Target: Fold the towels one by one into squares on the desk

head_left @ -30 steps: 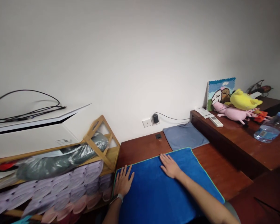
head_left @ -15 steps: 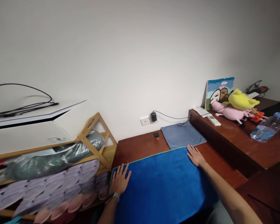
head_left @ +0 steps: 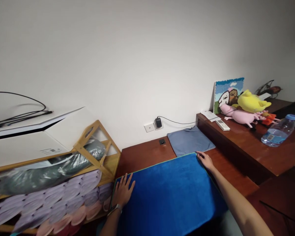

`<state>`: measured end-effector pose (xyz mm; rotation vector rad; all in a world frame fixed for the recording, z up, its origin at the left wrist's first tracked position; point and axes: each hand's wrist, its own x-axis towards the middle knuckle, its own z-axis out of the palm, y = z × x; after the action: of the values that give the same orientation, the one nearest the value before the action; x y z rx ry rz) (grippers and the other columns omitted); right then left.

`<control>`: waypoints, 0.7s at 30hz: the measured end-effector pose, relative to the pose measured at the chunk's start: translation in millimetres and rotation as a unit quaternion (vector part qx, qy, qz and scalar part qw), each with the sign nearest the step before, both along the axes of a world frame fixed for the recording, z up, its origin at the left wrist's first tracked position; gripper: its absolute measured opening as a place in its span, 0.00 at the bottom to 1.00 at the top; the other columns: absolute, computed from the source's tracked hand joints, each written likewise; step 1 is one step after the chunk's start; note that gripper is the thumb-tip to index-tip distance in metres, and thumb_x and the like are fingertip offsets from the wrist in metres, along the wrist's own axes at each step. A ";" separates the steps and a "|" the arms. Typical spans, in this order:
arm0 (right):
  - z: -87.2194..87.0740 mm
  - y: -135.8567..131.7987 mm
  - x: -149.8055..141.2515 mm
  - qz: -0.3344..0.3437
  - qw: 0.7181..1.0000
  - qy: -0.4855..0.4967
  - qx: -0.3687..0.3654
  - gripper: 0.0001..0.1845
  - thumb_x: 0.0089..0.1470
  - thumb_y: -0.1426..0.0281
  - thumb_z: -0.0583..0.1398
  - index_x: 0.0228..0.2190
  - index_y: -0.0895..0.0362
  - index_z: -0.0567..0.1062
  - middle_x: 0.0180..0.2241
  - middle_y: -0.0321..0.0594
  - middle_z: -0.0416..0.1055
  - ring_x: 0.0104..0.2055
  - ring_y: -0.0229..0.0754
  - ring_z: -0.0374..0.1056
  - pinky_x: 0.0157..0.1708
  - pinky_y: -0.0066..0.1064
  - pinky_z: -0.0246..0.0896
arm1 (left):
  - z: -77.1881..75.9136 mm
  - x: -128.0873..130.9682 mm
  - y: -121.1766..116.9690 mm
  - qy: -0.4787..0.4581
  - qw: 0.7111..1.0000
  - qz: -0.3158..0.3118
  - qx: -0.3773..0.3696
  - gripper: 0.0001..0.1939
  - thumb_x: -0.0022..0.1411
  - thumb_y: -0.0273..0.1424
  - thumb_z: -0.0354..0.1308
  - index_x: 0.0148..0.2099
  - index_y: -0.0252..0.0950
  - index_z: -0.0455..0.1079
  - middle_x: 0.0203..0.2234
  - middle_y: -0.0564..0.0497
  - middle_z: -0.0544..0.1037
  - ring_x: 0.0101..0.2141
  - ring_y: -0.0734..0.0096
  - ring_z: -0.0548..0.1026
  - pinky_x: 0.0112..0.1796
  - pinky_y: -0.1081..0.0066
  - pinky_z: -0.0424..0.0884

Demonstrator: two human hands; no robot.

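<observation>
A blue towel [head_left: 167,193] with a thin green edge lies spread over the brown desk, its near part reaching down toward my body. My left hand [head_left: 123,190] rests flat on the towel's far left corner, fingers spread. At the far right corner, my right hand [head_left: 204,160] has its fingers drawn together on the towel's edge, gripping the corner. Just beyond that corner lies a folded grey-blue cloth [head_left: 190,141] on the desk [head_left: 142,152].
A wooden rack [head_left: 98,154] with lilac and pink slippers [head_left: 71,196] stands at left. On the higher desk [head_left: 267,157] at right are plush toys [head_left: 243,116], a remote [head_left: 222,125] and a water bottle [head_left: 277,132]. A black charger [head_left: 158,122] is plugged into the wall.
My right hand has gone from lying flat near the far right corner to closing its fingers on that corner. The left hand stays flat. The view has shifted slightly.
</observation>
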<state>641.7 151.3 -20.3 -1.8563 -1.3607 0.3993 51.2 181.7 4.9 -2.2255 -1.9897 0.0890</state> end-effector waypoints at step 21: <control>-4.1 -1.8 0.7 0.038 0.997 -0.048 -0.038 0.21 0.65 0.58 0.53 0.53 0.41 0.81 0.55 0.31 0.79 0.59 0.47 0.70 0.61 0.41 0.62 | -32.8 355.4 -281.3 -0.696 0.560 0.021 -0.449 0.22 0.49 0.52 0.68 0.47 0.54 0.80 0.35 0.47 0.83 0.37 0.46 0.83 0.44 0.47 0.78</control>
<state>642.4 149.4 -24.4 -1.9107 -1.5027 0.4099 406.6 -99.6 -27.8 -3.3705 -3.1562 -1.4737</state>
